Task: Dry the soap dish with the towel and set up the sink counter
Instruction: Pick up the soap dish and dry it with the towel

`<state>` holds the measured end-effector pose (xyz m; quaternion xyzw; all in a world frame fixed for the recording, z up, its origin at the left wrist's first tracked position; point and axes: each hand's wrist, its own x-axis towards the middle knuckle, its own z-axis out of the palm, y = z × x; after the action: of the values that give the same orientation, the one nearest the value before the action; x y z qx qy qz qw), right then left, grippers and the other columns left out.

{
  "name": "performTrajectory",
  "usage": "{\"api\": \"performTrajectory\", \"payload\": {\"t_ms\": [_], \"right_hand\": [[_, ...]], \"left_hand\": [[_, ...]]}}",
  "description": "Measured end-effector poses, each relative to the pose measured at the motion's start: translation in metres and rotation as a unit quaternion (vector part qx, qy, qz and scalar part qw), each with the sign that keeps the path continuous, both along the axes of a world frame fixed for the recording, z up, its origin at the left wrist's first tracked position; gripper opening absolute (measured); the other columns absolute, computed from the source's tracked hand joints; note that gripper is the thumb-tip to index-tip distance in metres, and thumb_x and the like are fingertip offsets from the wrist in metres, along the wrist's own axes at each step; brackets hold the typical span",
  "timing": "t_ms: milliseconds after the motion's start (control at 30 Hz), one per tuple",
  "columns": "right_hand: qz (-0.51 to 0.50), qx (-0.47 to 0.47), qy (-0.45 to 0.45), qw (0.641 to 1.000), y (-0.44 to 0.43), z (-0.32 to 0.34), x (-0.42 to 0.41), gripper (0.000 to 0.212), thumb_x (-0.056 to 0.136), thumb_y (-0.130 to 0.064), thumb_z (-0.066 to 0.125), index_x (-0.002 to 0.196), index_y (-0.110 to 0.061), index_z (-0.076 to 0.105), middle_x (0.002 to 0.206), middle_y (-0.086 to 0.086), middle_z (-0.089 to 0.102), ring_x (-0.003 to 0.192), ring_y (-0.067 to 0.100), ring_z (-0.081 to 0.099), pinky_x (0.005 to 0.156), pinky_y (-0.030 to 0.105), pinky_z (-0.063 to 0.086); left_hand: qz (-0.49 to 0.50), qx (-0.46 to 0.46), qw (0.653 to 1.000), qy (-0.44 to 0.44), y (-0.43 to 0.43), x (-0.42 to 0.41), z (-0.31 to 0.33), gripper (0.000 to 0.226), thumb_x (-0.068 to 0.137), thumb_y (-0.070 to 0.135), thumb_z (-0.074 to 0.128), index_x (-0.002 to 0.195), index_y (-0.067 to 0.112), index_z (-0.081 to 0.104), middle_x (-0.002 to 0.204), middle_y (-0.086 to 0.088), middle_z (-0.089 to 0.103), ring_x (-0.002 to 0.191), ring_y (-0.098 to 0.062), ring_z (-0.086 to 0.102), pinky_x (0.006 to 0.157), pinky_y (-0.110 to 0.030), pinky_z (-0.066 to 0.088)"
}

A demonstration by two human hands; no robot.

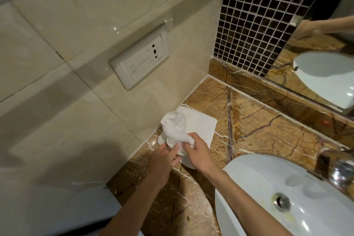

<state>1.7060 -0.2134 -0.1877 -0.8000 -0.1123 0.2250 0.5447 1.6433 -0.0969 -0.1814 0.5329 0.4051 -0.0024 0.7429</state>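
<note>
Both hands meet over the near left part of the brown marble surface (258, 130), close to the beige tiled wall (76, 101). The left hand (162, 157) is closed, its fingers pinching the lower edge of a bunched white towel (175, 128). The right hand (197, 151) is also closed, gripping the same bunch from the right side, fingers curled into the cloth. The towel stands up in a crumpled mass above the hands, clear of the surface at its upper part.

Beneath and behind the towel lies a flat, folded white cloth (203, 124), resting on the surface against the wall joint. Whether the soap dish is inside the bunched towel cannot be told; it is not visible elsewhere.

To the near right sits the white basin (258, 188), with a metal drain (281, 201) and a chrome tap (341, 170) at its far right rim. A wall socket plate (139, 59) is mounted on the tiles at the far left. A mirror (325, 63) and dark mosaic tiles (254, 15) stand at the far right.
</note>
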Motion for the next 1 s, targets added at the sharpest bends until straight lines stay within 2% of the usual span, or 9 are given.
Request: {"api": "performTrajectory", "payload": {"t_ms": [100,200,333,400,500,700,867,933,1000], "right_hand": [[0.014,-0.001,-0.009,1.0,-0.004,-0.002,0.001,0.013,0.092,-0.02,0.052,0.103,-0.026,0.053,0.091,-0.017,0.061,0.082,-0.001,0.056,0.071,0.025,0.045],[0.029,-0.005,-0.014,0.999,-0.007,-0.002,0.001,0.015,0.092,-0.017,0.052,0.107,-0.021,0.055,0.091,-0.015,0.06,0.085,0.007,0.058,0.075,0.03,0.046],[0.007,0.003,0.005,1.0,-0.005,0.002,0.004,0.011,0.093,-0.018,0.051,0.103,-0.021,0.054,0.09,-0.012,0.06,0.084,0.01,0.058,0.071,0.028,0.045],[0.001,-0.009,0.007,1.0,-0.003,0.005,0.003,0.01,0.094,-0.022,0.049,0.104,-0.023,0.053,0.091,-0.013,0.06,0.082,0.005,0.058,0.067,0.023,0.045],[0.013,-0.055,-0.026,0.998,-0.002,0.01,-0.003,0.015,0.095,-0.027,0.048,0.109,-0.023,0.052,0.092,-0.01,0.061,0.078,0.004,0.056,0.062,0.019,0.041],[0.048,-0.139,-0.103,0.984,0.004,0.026,-0.009,0.013,0.093,-0.023,0.044,0.105,-0.018,0.046,0.093,0.007,0.064,0.082,0.029,0.057,0.064,0.035,0.036],[0.034,-0.085,0.011,0.996,0.003,0.027,0.003,0.015,0.093,-0.018,0.049,0.106,-0.013,0.055,0.1,0.006,0.062,0.091,0.024,0.057,0.073,0.034,0.04],[0.028,-0.067,0.021,0.997,0.0,0.026,0.008,0.014,0.094,-0.018,0.049,0.106,-0.013,0.055,0.099,0.005,0.061,0.09,0.021,0.057,0.072,0.033,0.042],[0.025,-0.073,0.008,0.997,-0.001,0.024,0.011,0.014,0.094,-0.021,0.048,0.104,-0.014,0.054,0.095,0.003,0.061,0.085,0.019,0.056,0.066,0.031,0.041]], "left_hand": [[-0.045,-0.155,0.987,0.025,0.019,0.008,0.006,0.039,0.086,0.049,0.058,0.089,0.011,0.064,0.061,-0.006,0.07,0.056,-0.012,0.069,0.06,-0.026,0.06],[-0.095,-0.112,0.988,0.054,0.029,0.009,0.004,0.045,0.089,0.041,0.061,0.106,0.0,0.064,0.073,-0.013,0.074,0.081,-0.029,0.074,0.083,-0.044,0.059],[-0.096,-0.096,0.989,0.057,0.025,0.002,0.005,0.034,0.09,0.024,0.062,0.105,-0.007,0.06,0.074,-0.015,0.075,0.078,-0.03,0.074,0.093,-0.049,0.053],[-0.067,-0.079,0.993,0.056,0.017,-0.001,0.005,0.027,0.087,0.018,0.065,0.102,-0.004,0.065,0.088,-0.021,0.075,0.086,-0.033,0.073,0.084,-0.046,0.058],[0.012,-0.083,0.995,0.055,0.011,-0.003,0.0,0.019,0.085,0.014,0.067,0.095,-0.003,0.067,0.09,-0.021,0.075,0.085,-0.033,0.073,0.068,-0.036,0.062],[0.053,-0.113,0.992,0.019,0.006,-0.009,-0.004,0.015,0.082,0.012,0.071,0.077,-0.001,0.067,0.058,-0.008,0.067,0.048,-0.015,0.063,0.051,-0.027,0.059],[0.041,-0.14,0.989,-0.003,0.013,-0.014,-0.003,0.013,0.079,0.013,0.072,0.074,0.002,0.068,0.052,-0.004,0.066,0.046,-0.015,0.064,0.071,-0.037,0.061],[0.026,-0.131,0.991,-0.02,0.016,-0.016,-0.002,0.016,0.07,0.018,0.075,0.057,0.011,0.07,0.048,0.0,0.06,0.042,-0.012,0.058,0.078,-0.04,0.057],[0.012,-0.107,0.994,-0.012,0.017,-0.016,0.001,0.022,0.076,0.014,0.073,0.054,0.012,0.071,0.051,-0.001,0.062,0.046,-0.014,0.061,0.085,-0.043,0.054]]}}
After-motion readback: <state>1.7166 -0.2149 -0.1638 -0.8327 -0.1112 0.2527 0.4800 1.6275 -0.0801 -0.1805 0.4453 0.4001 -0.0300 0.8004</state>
